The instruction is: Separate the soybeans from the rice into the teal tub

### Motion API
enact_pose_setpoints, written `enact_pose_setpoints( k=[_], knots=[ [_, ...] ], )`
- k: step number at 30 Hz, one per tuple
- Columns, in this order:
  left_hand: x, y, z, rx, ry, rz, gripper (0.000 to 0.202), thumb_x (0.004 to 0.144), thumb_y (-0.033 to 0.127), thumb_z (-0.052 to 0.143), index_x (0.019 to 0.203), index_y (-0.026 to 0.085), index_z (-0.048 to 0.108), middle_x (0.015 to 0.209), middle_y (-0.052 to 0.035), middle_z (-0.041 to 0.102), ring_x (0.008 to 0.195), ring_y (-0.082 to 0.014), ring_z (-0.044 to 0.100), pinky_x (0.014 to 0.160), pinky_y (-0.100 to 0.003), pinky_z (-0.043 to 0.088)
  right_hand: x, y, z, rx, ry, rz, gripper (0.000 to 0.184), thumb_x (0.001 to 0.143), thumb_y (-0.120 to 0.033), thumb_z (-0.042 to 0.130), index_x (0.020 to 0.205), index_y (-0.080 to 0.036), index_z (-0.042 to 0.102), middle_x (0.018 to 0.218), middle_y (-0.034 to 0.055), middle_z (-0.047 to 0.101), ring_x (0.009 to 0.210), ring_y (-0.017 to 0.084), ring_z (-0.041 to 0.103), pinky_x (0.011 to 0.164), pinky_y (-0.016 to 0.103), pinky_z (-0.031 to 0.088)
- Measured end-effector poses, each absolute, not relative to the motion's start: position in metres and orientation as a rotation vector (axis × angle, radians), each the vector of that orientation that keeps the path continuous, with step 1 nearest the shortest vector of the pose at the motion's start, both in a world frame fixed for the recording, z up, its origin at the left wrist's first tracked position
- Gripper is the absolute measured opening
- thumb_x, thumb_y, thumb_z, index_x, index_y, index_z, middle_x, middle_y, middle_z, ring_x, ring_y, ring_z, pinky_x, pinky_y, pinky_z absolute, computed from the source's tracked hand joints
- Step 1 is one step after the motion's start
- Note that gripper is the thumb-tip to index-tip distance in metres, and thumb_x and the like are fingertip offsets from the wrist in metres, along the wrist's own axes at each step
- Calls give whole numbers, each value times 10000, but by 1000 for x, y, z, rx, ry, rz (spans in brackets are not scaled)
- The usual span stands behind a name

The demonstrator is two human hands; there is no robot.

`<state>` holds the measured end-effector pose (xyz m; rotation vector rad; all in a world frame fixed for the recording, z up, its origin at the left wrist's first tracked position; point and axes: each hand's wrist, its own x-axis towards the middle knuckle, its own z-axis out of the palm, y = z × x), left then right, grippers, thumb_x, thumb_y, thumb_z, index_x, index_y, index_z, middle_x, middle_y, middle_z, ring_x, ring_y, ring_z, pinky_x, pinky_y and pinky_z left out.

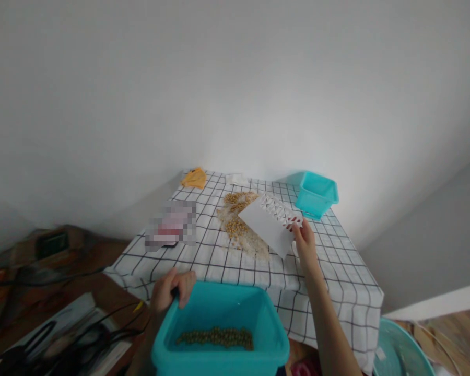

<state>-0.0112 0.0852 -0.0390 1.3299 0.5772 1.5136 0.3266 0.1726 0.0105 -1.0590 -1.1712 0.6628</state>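
Note:
My right hand (304,237) pinches the corner of a white sheet (267,224) with a row of cut-outs along one edge. The sheet hangs tilted over the table, partly covering a spread of yellow corn-like kernels (238,227) and pale fine grains (256,246). At the near table edge, my left hand (174,288) is closed round the rim at the far left corner of a turquoise tub (223,300). A small dark spot shows between its thumb and fingers; I cannot tell what it is. Green pea-like beans (219,338) lie on the tub's floor.
A checked cloth (203,253) covers the table. On it are a smaller turquoise basket (317,194), an orange cloth-like item (195,178), a white folded piece (237,179) and a blurred-out flat object (171,224). Cables (113,331) clutter the lower left; a teal round basin (401,350) stands lower right.

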Motion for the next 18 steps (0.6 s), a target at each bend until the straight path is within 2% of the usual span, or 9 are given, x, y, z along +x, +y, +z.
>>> enact_pose_setpoints(
  k=[6,10,18],
  knots=[
    [-16,90,-38,1350,599,1454,750,1031,504,370,365,218,562,303,-44,476,336,-156,429,492,-356,384,329,174,5,-1152,-1254,530,231,862,-459,671,898,-231,658,801,30,704,737,207,616,642,302,447],
    [-10,90,-41,1309,625,1507,760,1017,525,358,335,214,485,274,-32,421,312,-137,374,463,-351,340,328,173,5,-1120,-1301,587,248,868,-472,673,933,-232,662,794,26,710,718,208,625,666,315,469],
    [-4,86,-37,1265,728,1511,760,984,584,376,314,229,420,277,-18,389,327,-126,369,456,-336,327,335,178,1,-998,-1231,618,286,893,-490,648,975,-216,658,936,52,716,830,212,655,769,336,508]
  ],
)
